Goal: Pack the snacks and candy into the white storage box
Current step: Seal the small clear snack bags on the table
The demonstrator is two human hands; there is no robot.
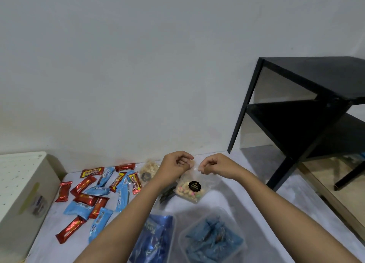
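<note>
Pale tabletop meets a bare white wall, and far off at nine o'clock from our hands stands the white storage box point(21, 183), dotted top face up; we cannot tell whether it is open. Between it and us the red and blue candy bars point(92, 193) lie scattered and overlapping. Our left hand point(175, 164) and right hand point(213, 164) each pinch the top edge of a clear snack pouch point(190, 191), which hangs at six o'clock beneath them, low over the table. We judge the step is carrying this pouch to the box. We should grip the seam firmly, hold it upright, and lift it above the bars rather than dragging it through them. At three o'clock a black shelf point(316, 105) stands well apart.
</note>
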